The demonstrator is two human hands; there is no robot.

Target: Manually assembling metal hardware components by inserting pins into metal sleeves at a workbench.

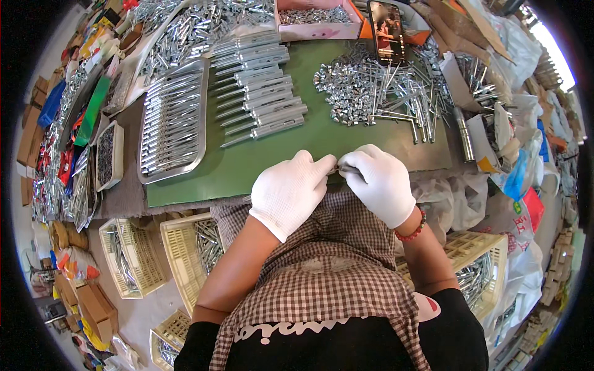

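Note:
Both hands wear white knitted gloves and meet at the near edge of the green work mat (272,164). My left hand (289,191) is closed in a pinch, its fingertips close against those of the other hand. My right hand (380,184) pinches too, thumb and forefinger pressed together. Between them shows a small dark bit of something, mostly hidden by the gloves. Beyond my hands lie a row of pointed metal rods with sleeves (266,123), a heap of small metal nuts (346,93) and loose long bolts (421,105).
On the left stands a metal tray (203,133) of aligned rods. Behind are a pink box (359,28) of small parts, a propped phone (388,37) and a large metal heap (192,31). Cream plastic crates (179,260) stand below the table. A metal cylinder (464,136) lies at the right.

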